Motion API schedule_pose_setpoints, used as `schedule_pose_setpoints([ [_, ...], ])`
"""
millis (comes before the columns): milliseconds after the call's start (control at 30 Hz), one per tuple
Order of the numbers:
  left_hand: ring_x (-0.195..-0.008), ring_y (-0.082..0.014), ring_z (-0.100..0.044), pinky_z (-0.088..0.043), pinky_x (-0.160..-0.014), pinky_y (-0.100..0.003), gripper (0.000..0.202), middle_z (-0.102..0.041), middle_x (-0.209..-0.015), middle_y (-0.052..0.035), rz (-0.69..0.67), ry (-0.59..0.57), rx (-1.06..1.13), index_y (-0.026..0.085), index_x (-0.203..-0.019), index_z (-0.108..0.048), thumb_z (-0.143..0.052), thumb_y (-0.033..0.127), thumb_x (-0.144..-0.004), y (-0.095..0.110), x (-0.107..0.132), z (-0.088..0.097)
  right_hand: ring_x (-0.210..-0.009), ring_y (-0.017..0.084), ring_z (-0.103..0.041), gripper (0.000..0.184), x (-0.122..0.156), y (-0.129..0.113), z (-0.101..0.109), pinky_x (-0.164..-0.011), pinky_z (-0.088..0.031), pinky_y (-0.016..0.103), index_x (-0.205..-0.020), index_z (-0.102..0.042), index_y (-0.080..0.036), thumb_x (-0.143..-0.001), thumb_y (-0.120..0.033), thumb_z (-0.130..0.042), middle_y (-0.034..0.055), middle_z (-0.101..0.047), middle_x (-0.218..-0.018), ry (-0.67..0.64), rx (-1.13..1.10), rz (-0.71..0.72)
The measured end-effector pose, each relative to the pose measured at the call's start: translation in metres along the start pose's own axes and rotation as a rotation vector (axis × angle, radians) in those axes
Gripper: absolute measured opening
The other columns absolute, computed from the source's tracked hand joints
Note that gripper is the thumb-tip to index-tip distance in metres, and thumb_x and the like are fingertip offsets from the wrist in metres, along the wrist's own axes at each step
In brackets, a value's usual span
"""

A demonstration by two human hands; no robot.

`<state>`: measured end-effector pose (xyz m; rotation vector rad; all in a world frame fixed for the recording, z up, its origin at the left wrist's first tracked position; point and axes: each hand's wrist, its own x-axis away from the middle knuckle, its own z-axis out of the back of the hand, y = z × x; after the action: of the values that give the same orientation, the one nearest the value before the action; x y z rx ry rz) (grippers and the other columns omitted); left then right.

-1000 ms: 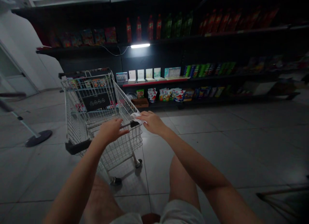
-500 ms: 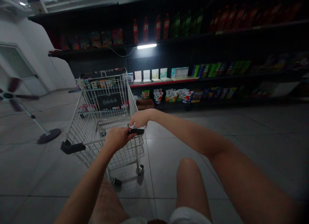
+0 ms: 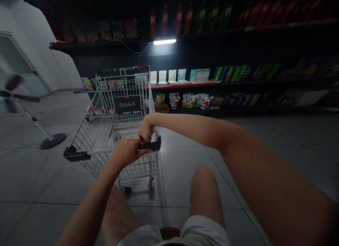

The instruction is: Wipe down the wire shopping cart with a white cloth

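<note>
We hold a dim trolley point(image 3: 90, 133)
Left hand point(image 3: 126, 152) closes round its handle point(image 3: 99, 152); right hand point(image 3: 146, 128) pinches a half-hidden white cloth point(image 3: 155, 135); the sign point(image 3: 127, 104) is unreadable.

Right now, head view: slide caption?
Left hand grips silver wire shopping cart handle; right hand presses white cloth on its black end cap.

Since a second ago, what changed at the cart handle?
The silver wire shopping cart swung its front right. Right hand, with its white cloth, moved from beside the black handle end cap onto the corner above it. Left hand stays gripping the handle bar.
</note>
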<state>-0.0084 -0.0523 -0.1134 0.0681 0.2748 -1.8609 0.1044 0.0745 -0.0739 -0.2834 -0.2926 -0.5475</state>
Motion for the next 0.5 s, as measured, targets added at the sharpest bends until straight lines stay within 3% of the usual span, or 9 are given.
schedule_pose_setpoints([
  [100,-0.077,-0.0299,-0.069,-0.040,-0.059,-0.033,0.067,-0.073,-0.078,-0.0110,0.005,0.003,0.004,0.020,-0.090,-0.069,-0.029,0.074,-0.088,0.000,0.001,0.001,-0.057,0.012,-0.054,0.019,-0.004,-0.012,0.007,-0.066,-0.046,0.027,-0.068,-0.072,-0.008,-0.058,0.003,-0.062,-0.0044,-0.055,-0.053,-0.333,-0.027,-0.067],
  [167,-0.077,-0.0297,-0.070,-0.039,-0.058,-0.032,0.066,-0.073,-0.078,-0.0108,-0.002,0.004,0.004,0.020,-0.091,-0.069,-0.030,0.074,-0.087,0.000,0.000,0.003,-0.058,0.010,-0.053,0.022,-0.003,-0.018,0.005,-0.069,-0.046,0.026,-0.070,-0.072,-0.007,-0.059,0.006,-0.059,-0.0054,-0.054,-0.053,-0.391,-0.080,-0.073],
  [300,-0.076,-0.0286,-0.070,-0.036,-0.056,-0.031,0.061,-0.073,-0.078,-0.0095,-0.021,-0.016,0.004,0.021,-0.086,-0.068,-0.034,0.071,-0.088,0.001,0.000,0.007,-0.056,0.008,-0.049,0.020,0.015,-0.018,0.008,-0.067,-0.044,0.024,-0.065,-0.071,-0.009,-0.059,0.005,-0.059,-0.0069,-0.053,-0.051,-0.284,-0.097,-0.021],
  [400,-0.076,-0.0277,-0.069,-0.036,-0.055,-0.031,0.054,-0.073,-0.081,-0.0072,-0.046,0.004,0.027,0.021,-0.087,-0.065,-0.037,0.067,-0.089,0.001,0.001,0.008,-0.048,0.007,-0.046,0.018,0.045,-0.003,0.019,-0.057,-0.040,0.021,-0.061,-0.069,-0.010,-0.058,0.003,-0.057,-0.0069,-0.052,-0.047,-0.128,-0.197,0.056],
  [500,-0.079,-0.0259,-0.069,-0.038,-0.057,-0.031,0.045,-0.074,-0.091,-0.0046,-0.095,0.037,0.084,0.023,-0.105,-0.062,-0.042,0.060,-0.091,0.001,0.001,0.007,-0.051,0.007,-0.050,0.024,0.083,0.020,0.015,-0.058,-0.041,0.021,-0.074,-0.071,-0.011,-0.062,-0.001,-0.052,-0.0048,-0.058,-0.056,0.148,-0.368,0.231],
])
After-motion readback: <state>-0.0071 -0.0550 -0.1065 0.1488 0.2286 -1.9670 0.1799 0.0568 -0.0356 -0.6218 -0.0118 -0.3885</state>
